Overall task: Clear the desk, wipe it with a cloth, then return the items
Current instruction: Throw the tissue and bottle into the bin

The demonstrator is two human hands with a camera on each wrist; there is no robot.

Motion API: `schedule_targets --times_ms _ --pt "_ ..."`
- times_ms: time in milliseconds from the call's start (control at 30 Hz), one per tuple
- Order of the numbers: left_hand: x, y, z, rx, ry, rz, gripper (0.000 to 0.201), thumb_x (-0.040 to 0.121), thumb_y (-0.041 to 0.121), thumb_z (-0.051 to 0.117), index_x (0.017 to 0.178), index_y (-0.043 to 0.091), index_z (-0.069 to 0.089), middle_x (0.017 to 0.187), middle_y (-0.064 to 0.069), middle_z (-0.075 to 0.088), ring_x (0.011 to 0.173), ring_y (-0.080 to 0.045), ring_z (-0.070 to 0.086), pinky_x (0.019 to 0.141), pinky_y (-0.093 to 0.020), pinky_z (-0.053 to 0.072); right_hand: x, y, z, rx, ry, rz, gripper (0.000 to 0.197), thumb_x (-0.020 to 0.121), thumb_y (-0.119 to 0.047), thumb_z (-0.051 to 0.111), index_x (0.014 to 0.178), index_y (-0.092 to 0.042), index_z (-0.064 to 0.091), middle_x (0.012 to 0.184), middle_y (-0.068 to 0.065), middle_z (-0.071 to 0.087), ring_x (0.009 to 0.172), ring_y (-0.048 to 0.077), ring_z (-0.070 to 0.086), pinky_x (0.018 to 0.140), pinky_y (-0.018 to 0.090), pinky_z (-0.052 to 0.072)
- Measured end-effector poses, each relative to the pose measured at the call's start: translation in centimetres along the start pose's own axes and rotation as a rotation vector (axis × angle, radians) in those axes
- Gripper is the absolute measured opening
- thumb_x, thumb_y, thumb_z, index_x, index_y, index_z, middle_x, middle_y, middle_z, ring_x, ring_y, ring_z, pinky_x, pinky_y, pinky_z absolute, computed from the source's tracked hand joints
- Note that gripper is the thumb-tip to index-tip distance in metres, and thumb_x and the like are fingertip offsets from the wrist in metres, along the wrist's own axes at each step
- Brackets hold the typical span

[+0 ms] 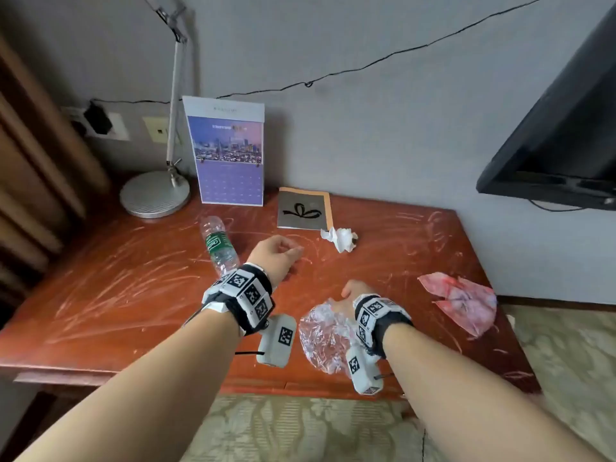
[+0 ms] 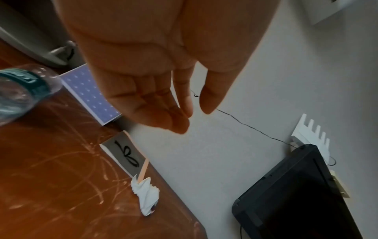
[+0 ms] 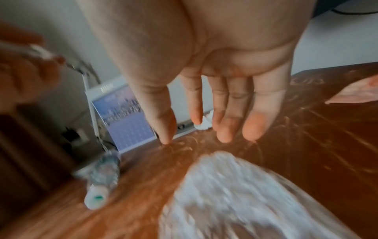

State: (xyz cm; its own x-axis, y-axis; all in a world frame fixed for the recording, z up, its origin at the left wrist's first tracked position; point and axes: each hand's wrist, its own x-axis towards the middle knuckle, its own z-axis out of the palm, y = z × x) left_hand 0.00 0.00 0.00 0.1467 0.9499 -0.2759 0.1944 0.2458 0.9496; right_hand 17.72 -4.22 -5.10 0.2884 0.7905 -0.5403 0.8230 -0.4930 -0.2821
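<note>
The scratched red-brown desk point(image 1: 116, 295) carries a clear water bottle point(image 1: 218, 248) with a green label, lying on its side. A grey notebook point(image 1: 301, 210) and a crumpled white tissue point(image 1: 340, 238) lie near the wall. My left hand point(image 1: 283, 251) hovers over the middle of the desk, right of the bottle point(image 2: 18, 93), with fingers loosely curled and nothing in them point(image 2: 194, 118). My right hand point(image 1: 350, 290) has straight fingers, their tips point(image 3: 253, 127) at the desk surface point(image 3: 196, 137). Crumpled clear plastic point(image 1: 321, 338) lies under that wrist. A pink cloth point(image 1: 461, 303) lies at the right edge.
A silver lamp base point(image 1: 155, 195) and a standing purple calendar point(image 1: 230, 155) are at the back left. A black TV point(image 1: 560, 135) hangs on the wall at the right, and a thin cable runs along the wall. Patterned carpet lies below the front edge.
</note>
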Motion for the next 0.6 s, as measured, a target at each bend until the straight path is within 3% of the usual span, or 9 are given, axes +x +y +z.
schedule_targets --times_ms 100,167,300,433,500,567,600 --pt "0.1 -1.6 -0.7 0.051 0.001 -0.051 0.008 0.091 0.014 0.062 0.084 0.013 0.060 0.071 0.000 0.065 0.053 -0.011 0.060 0.055 -0.028 0.050 1.6 1.3 2.5 -0.037 -0.048 0.119 0.064 0.087 -0.030 0.068 0.139 -0.006 0.038 0.135 0.013 0.053 0.123 0.029 0.053 0.097 0.034 0.046" --pt "0.0 -3.1 -1.1 0.072 -0.030 -0.087 0.006 0.091 0.017 0.062 0.086 0.014 0.060 0.075 -0.001 0.067 0.060 -0.014 0.062 0.060 -0.029 0.053 2.6 2.0 4.0 -0.031 -0.080 0.174 0.076 0.083 -0.030 0.074 0.142 -0.007 0.031 0.137 0.014 0.051 0.124 0.031 0.052 0.097 0.037 0.046" --pt "-0.4 -4.5 -1.8 0.131 -0.039 -0.131 0.005 0.092 0.018 0.061 0.089 0.014 0.061 0.083 -0.003 0.068 0.061 -0.012 0.062 0.063 -0.029 0.054 4.4 2.1 5.2 -0.169 -0.063 0.189 0.039 0.094 -0.027 0.058 0.124 -0.003 0.056 0.118 0.010 0.064 0.108 0.026 0.063 0.084 0.028 0.050" --pt "-0.2 -4.9 -2.0 0.134 -0.055 -0.147 0.006 0.091 0.019 0.062 0.093 0.014 0.061 0.087 -0.007 0.068 0.060 -0.012 0.061 0.063 -0.030 0.054 4.2 1.6 4.4 -0.019 -0.035 0.134 0.034 0.097 -0.032 0.051 0.111 -0.006 0.066 0.108 0.010 0.069 0.086 0.023 0.062 0.072 0.023 0.048" --pt "0.1 -4.8 -1.5 0.155 -0.091 -0.156 0.022 0.090 0.025 0.064 0.109 0.014 0.059 0.090 -0.005 0.069 0.063 -0.013 0.063 0.064 -0.031 0.056 3.1 1.2 3.2 0.127 0.080 0.010 0.023 0.095 -0.029 0.056 0.092 -0.013 0.071 0.086 0.006 0.069 0.071 0.020 0.055 0.063 0.021 0.045" --pt "0.4 -4.5 -0.6 0.197 -0.185 -0.189 0.046 0.088 0.035 0.064 0.129 0.021 0.048 0.099 -0.003 0.068 0.070 -0.016 0.067 0.066 -0.032 0.058 1.2 1.1 1.7 0.170 0.184 -0.145 0.028 0.092 -0.025 0.060 0.064 -0.021 0.060 0.061 -0.002 0.055 0.054 0.014 0.046 0.049 0.018 0.038" --pt "0.4 -4.4 0.2 0.210 -0.242 -0.214 0.057 0.087 0.040 0.064 0.137 0.026 0.041 0.108 -0.003 0.066 0.074 -0.018 0.069 0.068 -0.034 0.059 0.3 1.1 1.1 0.181 0.215 -0.198 0.032 0.091 -0.022 0.060 0.060 -0.021 0.055 0.056 -0.003 0.052 0.051 0.012 0.043 0.045 0.019 0.036"
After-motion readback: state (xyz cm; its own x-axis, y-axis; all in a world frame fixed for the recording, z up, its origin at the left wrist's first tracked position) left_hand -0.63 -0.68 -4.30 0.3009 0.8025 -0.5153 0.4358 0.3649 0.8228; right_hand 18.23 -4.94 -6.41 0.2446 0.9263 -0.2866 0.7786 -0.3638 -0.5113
